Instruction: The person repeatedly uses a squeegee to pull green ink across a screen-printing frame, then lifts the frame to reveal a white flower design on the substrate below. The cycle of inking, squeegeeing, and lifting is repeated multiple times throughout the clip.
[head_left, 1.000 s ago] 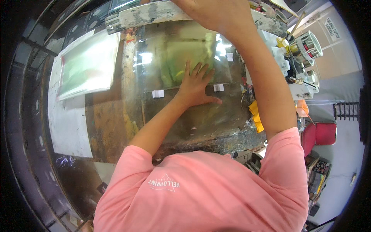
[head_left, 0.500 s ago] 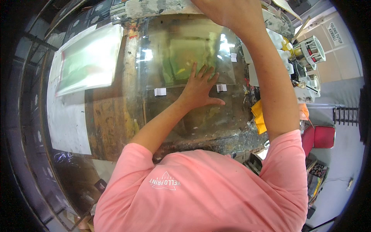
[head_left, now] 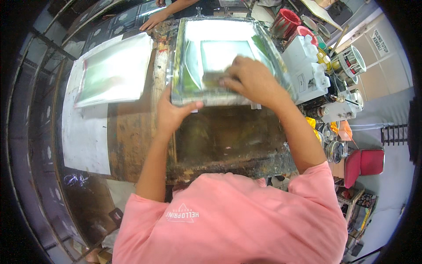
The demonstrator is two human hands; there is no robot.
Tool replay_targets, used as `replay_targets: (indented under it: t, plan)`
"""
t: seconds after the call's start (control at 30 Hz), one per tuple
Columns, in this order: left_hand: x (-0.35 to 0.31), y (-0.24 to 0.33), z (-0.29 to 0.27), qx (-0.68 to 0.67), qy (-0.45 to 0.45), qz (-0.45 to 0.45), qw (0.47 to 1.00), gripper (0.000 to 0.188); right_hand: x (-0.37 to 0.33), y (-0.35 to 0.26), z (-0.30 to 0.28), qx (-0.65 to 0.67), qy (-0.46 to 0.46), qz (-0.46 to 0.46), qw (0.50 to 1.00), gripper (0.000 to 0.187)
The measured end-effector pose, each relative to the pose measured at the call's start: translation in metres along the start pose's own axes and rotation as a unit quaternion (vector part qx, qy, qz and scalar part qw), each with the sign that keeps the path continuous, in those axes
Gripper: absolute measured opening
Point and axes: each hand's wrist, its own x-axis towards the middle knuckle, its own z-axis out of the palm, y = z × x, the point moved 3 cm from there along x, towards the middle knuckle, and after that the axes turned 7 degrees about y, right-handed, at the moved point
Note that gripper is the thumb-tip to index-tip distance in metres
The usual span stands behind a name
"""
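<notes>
A screen-printing frame [head_left: 228,99] lies flat on the worktable, with white and green areas on its mesh. My left hand [head_left: 173,115] grips the frame's near left corner, its thumb along the front edge and its fingers at the left side. Over the mesh, my right hand [head_left: 252,79] is closed around a squeegee [head_left: 213,80], which is blurred by motion and partly covered by the fingers. The squeegee is at the near part of the mesh. Whatever lies beneath the frame is hidden.
Left of the frame, a stack of clear sheets [head_left: 114,70] rests on white paper [head_left: 85,145]. White jugs [head_left: 303,79], a red can [head_left: 285,23] and other tins crowd the right side. Another person's hand [head_left: 154,20] touches the table's far edge. A red chair [head_left: 372,162] stands at right.
The screen frame now covers the clear sheet where my left hand lay spread. That hand has moved left onto the frame's corner. My right hand has come nearer and now holds the squeegee.
</notes>
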Motion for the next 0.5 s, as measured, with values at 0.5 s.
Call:
replay_targets:
  t: [0.5]
  plan:
    - [-0.022, -0.067, 0.010, 0.299, 0.029, 0.140, 0.944, 0.103, -0.030, 0.032, 0.111, -0.037, 0.040, 0.021, 0.998, 0.038]
